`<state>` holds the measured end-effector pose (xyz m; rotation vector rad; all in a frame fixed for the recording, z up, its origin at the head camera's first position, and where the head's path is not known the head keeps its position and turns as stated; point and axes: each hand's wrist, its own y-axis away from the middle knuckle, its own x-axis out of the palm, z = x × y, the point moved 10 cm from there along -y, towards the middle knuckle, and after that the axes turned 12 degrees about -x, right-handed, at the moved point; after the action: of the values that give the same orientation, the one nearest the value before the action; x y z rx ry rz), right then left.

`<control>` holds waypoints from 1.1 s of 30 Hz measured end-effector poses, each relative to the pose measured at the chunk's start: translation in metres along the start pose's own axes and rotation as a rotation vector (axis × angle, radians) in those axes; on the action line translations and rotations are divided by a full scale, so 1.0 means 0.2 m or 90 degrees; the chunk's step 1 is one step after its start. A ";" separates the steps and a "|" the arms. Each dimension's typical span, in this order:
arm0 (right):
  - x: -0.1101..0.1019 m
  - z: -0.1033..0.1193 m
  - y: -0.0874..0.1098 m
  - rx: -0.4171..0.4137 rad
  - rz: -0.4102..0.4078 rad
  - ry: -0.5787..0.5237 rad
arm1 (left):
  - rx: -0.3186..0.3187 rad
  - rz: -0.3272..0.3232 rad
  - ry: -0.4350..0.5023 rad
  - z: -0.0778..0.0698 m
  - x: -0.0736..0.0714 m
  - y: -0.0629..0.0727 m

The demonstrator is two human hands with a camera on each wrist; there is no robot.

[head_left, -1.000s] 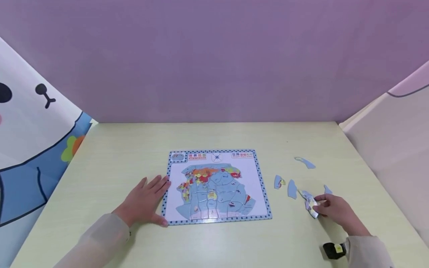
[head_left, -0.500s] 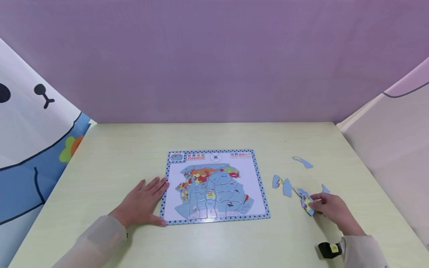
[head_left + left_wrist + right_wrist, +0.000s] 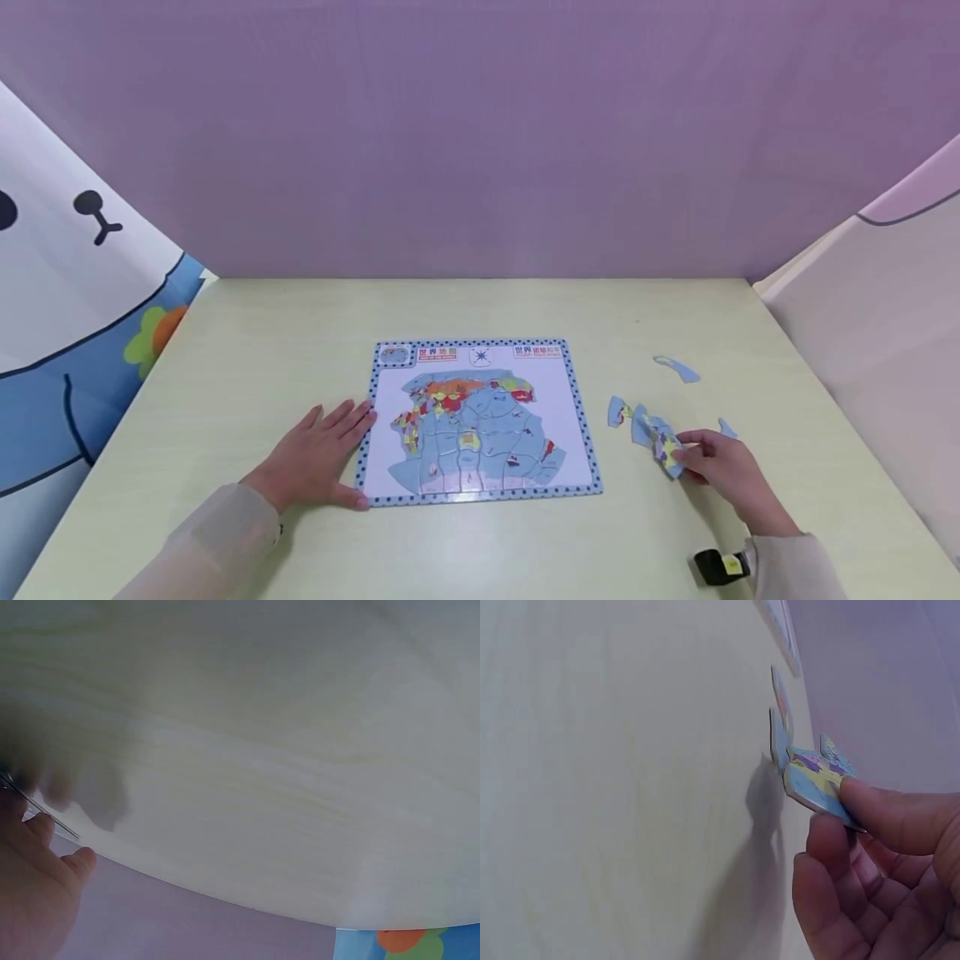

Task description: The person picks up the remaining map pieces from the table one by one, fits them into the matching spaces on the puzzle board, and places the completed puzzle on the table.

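Note:
A world map puzzle board (image 3: 577, 467) with a dotted blue border lies on the table, its middle filled with several fitted pieces. My left hand (image 3: 318, 457) rests flat with spread fingers, touching the board's left edge. Between thumb and fingers my right hand (image 3: 726, 471) pinches a puzzle piece (image 3: 666, 450) printed in blue, yellow and purple. In the right wrist view that puzzle piece (image 3: 821, 784) is held tilted above the table, its shadow below. The held piece partly covers a blue loose piece (image 3: 640, 425) in the head view.
Left of the covered piece is a small blue-and-yellow piece (image 3: 617, 411). Farther back lies a curved piece (image 3: 677, 368); another small blue piece (image 3: 727, 428) is beyond my right hand. A purple backdrop (image 3: 480, 142) rises behind the table. A black wrist device (image 3: 720, 567) sits by the right sleeve.
My right hand has moved left with the puzzle piece, which has turned its printed face more into view and now overlaps a loose piece. My left hand stays at the board's edge.

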<state>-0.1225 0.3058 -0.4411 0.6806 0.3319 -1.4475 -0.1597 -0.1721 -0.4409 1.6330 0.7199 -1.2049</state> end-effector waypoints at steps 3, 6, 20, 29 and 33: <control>0.03 0.04 -0.02 -0.017 0.003 -0.013 | -0.005 0.003 0.003 0.01 0.00 0.00; 0.07 0.08 -0.04 -0.037 0.013 -0.033 | 0.002 -0.010 0.000 0.00 -0.01 0.01; 0.23 0.18 -0.14 -0.083 0.018 -0.057 | 0.014 -0.027 0.018 -0.01 -0.01 0.02; 0.32 0.26 -0.19 -0.103 0.042 -0.052 | 0.007 -0.019 0.020 -0.01 0.00 0.02; 0.36 0.29 -0.21 -0.112 0.059 -0.055 | 0.005 -0.018 0.023 -0.01 0.00 0.02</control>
<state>-0.1651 0.2138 -0.4497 0.4844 0.3512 -1.3375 -0.1555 -0.1726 -0.4399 1.6588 0.7640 -1.2024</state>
